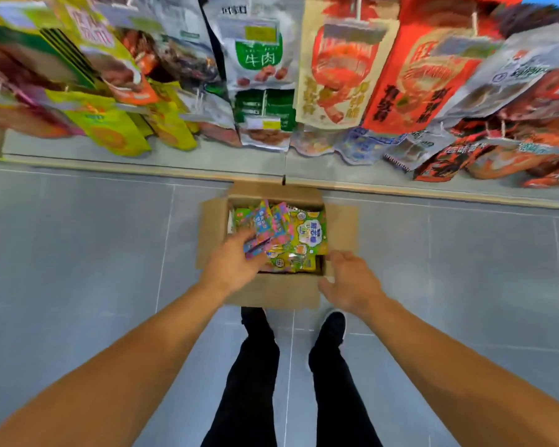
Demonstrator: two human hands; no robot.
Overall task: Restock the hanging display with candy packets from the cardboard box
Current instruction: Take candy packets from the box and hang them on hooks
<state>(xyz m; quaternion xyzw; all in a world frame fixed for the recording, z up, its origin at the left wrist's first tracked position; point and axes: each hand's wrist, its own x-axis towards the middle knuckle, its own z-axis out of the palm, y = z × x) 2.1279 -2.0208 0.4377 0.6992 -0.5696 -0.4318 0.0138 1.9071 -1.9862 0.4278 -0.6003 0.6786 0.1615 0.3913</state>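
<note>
Both hands at the cardboard box (273,293).
My left hand (231,267) pinches candy packets (265,233); my right hand (352,280) hovers, loosely curled, holding nothing.

A grey tiled floor (78,253) lies beneath black trousers (255,382) and black shoes (334,324).
</note>
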